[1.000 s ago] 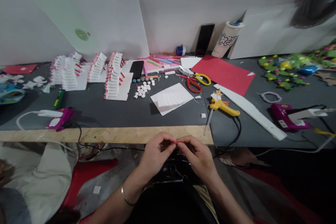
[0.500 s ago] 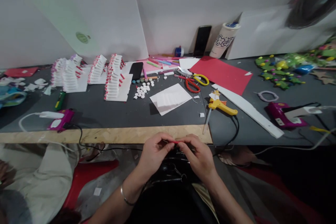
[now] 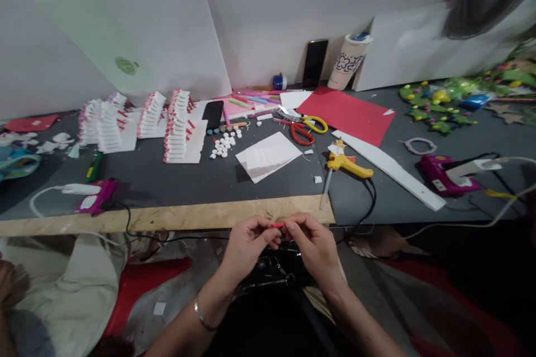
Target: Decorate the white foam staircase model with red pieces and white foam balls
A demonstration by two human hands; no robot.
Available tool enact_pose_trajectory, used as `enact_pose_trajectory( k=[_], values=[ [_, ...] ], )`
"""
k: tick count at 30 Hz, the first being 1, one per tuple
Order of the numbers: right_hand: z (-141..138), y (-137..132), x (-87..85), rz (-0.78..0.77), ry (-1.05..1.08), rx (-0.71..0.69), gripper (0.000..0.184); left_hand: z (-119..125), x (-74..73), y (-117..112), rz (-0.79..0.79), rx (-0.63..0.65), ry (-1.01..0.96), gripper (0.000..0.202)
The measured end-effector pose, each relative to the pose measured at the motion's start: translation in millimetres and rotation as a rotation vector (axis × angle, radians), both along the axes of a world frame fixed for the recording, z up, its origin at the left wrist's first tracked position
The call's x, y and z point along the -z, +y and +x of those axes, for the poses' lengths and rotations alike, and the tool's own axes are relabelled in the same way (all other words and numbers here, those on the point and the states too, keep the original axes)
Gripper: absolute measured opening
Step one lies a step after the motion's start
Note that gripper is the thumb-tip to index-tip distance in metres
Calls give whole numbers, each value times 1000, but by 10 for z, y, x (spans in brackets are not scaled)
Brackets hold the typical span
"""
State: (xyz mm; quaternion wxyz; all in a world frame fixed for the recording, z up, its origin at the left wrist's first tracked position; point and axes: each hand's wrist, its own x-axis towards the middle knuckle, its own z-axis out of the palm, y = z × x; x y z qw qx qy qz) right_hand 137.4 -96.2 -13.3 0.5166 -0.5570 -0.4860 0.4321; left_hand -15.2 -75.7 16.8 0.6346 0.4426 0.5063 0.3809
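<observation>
Head cam: pinching a thin red piece (image 3: pixel 278 225) in the right hand (image 3: pixel 314 245), between thumb and fingers. Poking out sideways to the left hand (image 3: pixel 247 245), right by those fingertips, but can't tell if clamped there too. Held near the wooden strip (image 3: pixel 188 213) edging the dark table (image 3: pixel 201 184).

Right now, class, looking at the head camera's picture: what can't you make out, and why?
- Full length of the small red piece, head view: ends covered by the left hand and right hand.
- Blue item, head view: cut off by the left edge.
- Dark coil, head view: blurred, cut off by the top edge.
- Small print on the cup, head view: too small.
</observation>
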Motion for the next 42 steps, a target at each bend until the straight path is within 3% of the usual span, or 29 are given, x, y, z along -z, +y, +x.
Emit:
enact_pose_trajectory(
  k=[5,9,18,24,28,32,35,38,42],
  values=[
    [39,6,42,309,-347,34,21,-15,40,-31,-65,-18,-64,23],
    [51,39,32,388,-421,-37,18,-52,65,-28,-47,-50,-68,26],
    [-57,82,-5,75,-68,-29,20,-78,147,50,83,-114,-62,22],
    [-108,94,-1,-27,73,-33,25,-75,92,40,202,-87,41,18],
    [-90,101,15,4,-5,12,23,-58,81,53,212,-85,54,17],
    [-74,114,7,90,-116,19,18,-33,162,79,146,-128,-2,18],
    [-83,127,-1,36,-34,1,20,-30,191,91,131,-154,-17,17],
    [-94,135,0,-28,70,-41,25,-46,168,90,217,-143,27,13],
    [-88,128,-15,5,-11,-39,23,-74,151,82,218,-130,27,23]
  ],
)
